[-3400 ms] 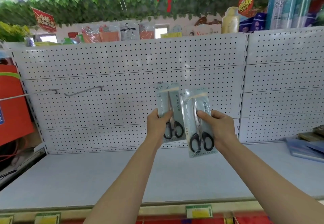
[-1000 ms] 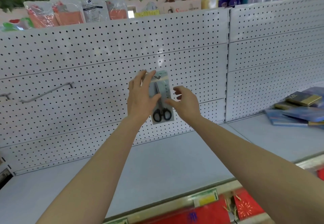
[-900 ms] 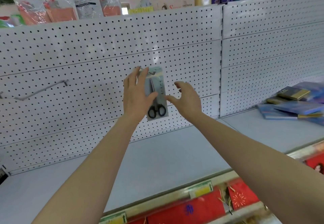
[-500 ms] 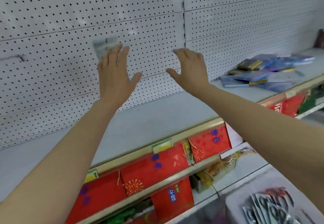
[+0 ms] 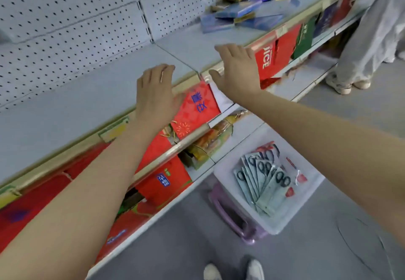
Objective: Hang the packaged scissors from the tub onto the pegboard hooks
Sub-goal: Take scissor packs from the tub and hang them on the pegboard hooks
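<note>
A white tub [image 5: 282, 221] sits on the floor at the lower right, on a purple stool [image 5: 228, 214]. Several packaged scissors [image 5: 263, 176] with black handles lie fanned out inside it. My left hand [image 5: 155, 92] hovers palm down over the front edge of the grey shelf, fingers spread, holding nothing. My right hand [image 5: 237, 71] is a little further right and up, also spread and empty. The white pegboard [image 5: 72, 23] fills the upper left; no hooks or hung packages show in this view.
The grey shelf [image 5: 65, 113] runs across the middle, with a pile of blue and gold boxes [image 5: 243, 5] at its far right. Red gift bags [image 5: 197, 108] fill the shelves below. Another person's legs and shoes [image 5: 350, 75] stand at the right. My shoes [image 5: 232, 270] are at the bottom.
Both hands let go of the scissors packs at the pegboard and pulled back empty. My view swung down and right, bringing the tub into sight.
</note>
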`<state>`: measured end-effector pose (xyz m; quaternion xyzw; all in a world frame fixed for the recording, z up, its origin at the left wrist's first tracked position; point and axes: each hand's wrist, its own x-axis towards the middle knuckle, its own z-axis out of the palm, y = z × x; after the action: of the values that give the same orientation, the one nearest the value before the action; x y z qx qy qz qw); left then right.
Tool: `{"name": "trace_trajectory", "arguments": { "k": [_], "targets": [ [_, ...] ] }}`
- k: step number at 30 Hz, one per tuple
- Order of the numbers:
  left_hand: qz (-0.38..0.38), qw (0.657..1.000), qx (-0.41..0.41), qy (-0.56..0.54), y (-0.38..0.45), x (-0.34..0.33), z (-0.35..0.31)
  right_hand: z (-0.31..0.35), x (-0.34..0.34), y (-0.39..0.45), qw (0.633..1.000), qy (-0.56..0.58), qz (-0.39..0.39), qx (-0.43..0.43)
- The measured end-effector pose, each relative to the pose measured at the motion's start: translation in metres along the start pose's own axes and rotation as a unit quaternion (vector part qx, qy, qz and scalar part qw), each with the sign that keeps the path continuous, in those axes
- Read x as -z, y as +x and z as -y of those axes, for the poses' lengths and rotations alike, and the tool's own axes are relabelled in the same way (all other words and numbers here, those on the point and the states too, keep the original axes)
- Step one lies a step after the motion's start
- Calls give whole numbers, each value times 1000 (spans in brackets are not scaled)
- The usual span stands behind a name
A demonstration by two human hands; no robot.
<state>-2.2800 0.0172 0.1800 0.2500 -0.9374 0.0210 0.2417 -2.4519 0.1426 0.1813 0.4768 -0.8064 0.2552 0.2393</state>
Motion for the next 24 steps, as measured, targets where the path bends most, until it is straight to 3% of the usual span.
{"name": "trace_trajectory", "arguments": {
  "k": [7,11,17,21,24],
  "targets": [
    [108,990,-80,-40,-27,-130,-64,-103,-58,-140,984,-62,97,-137],
    [188,974,-112,-52,-65,-194,-101,-145,-87,-219,966,-98,182,-152],
    [260,955,-128,-58,-113,-271,-138,-189,-131,-308,935,-103,337,-31],
    [313,939,-129,-52,-137,-310,-156,-204,-153,-345,868,-98,476,100],
    [342,929,-137,-46,-152,-333,-163,-208,-172,-356,825,-79,533,170]
  ]
}}
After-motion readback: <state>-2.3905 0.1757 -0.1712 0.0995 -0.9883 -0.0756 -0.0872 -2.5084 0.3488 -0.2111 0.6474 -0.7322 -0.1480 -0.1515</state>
